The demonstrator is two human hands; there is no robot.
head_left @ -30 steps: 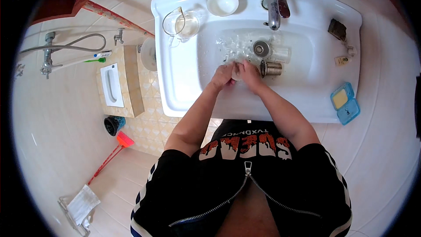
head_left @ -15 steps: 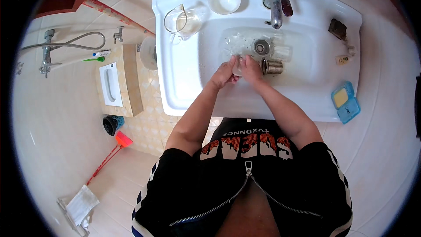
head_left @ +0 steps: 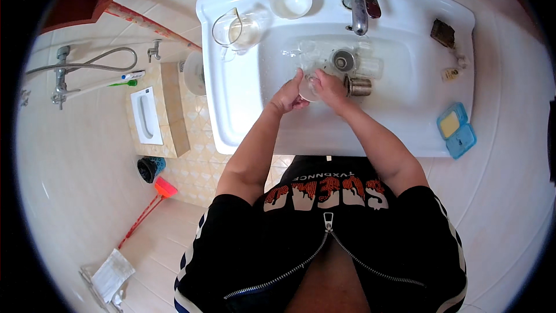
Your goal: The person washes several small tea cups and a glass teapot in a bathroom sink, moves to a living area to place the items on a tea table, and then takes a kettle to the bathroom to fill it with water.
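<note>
Over the near left part of the basin, my left hand (head_left: 288, 95) grips a small clear, round piece (head_left: 307, 89) from the left, fingers curled under it and thumb raised along its edge. On its other side, the closed fingers of my right hand (head_left: 330, 88) press against its face or rim. Whether it is a cup or a lid I cannot tell. Just right of that hand lies a metal cylinder (head_left: 360, 86) on its side. Beyond it stands an open round metal container (head_left: 343, 60), with a clear glass (head_left: 369, 68) lying to its right.
The white washbasin (head_left: 417, 133) has a tap (head_left: 360, 6) at its back. On the left ledge stand a glass pitcher (head_left: 242, 30) and a white bowl (head_left: 291, 2). A blue soap box (head_left: 457, 130) lies open at the right edge, with a dark sponge-like block (head_left: 443, 33) farther back.
My hands have drawn slightly apart and the clear round piece has turned, showing more of its round face. The view has shifted slightly.
</note>
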